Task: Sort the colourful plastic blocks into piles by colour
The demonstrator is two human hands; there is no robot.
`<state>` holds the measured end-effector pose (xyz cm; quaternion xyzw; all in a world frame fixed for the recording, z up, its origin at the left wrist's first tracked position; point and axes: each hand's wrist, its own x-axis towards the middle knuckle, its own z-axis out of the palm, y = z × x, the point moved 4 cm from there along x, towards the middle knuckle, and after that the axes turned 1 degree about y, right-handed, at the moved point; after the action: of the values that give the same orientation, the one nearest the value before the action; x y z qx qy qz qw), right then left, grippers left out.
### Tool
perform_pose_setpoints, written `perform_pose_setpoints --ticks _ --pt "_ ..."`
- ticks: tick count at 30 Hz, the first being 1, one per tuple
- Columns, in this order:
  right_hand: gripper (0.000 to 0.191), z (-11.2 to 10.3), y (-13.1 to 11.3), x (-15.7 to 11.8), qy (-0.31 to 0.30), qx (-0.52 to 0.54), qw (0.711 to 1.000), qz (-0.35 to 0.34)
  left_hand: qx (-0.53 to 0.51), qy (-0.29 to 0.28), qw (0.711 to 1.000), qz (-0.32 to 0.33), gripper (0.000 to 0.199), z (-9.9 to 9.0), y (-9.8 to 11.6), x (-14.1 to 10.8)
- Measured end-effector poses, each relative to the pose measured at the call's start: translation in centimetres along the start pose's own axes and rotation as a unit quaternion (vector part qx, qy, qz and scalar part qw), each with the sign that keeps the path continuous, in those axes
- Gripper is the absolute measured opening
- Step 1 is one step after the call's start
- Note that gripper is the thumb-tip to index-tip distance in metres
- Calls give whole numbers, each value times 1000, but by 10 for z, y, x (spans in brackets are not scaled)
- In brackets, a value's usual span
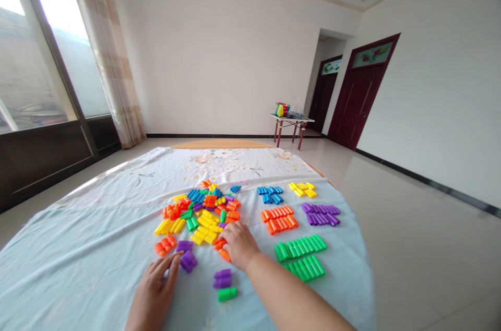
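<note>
On the cloth, my left hand (pixel 154 284) lies beside small purple plastic toy pieces (pixel 188 262). Its thumb and fingers are stretched forward, their tips at the edge of the purple pieces. My right hand (pixel 240 243) bends its fingers over orange toy pieces (pixel 224 255) at the front of a mixed pile; the fingers partly hide them. Yellow pieces (pixel 205 234) lie just left of that hand. Between my forearms are another purple cluster (pixel 222 278) and a green piece (pixel 227 294).
Right of the pile, pieces are grouped by colour: blue (pixel 270 194), yellow (pixel 302 189), orange (pixel 279 219), purple (pixel 321 214) and green (pixel 300 248). A pale flowered cloth (pixel 97 252) covers the round table. A small side table (pixel 291 119) with bags stands by the far wall.
</note>
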<state>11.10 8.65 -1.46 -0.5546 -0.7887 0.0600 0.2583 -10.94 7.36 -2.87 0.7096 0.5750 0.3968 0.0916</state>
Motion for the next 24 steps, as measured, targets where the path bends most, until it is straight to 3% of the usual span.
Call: perform_pose_setpoints --ticks 5,11,15,19,24 --pt "20 -5 -5 -7 18 18 999 21 17 -8 1000 2 40 0 5 -1" --pt "29 -21 -2 -45 65 23 992 106 10 -5 1000 3 41 -2 11 -1" --pt "27 -24 4 -66 57 -14 984 167 7 -9 1000 -4 41 -1 11 -2" --pt "23 -28 4 -71 73 -3 984 164 11 -8 1000 -8 40 0 8 -2" --pt "32 -27 -1 -72 87 65 983 147 12 -10 1000 -1 40 1 8 -1"
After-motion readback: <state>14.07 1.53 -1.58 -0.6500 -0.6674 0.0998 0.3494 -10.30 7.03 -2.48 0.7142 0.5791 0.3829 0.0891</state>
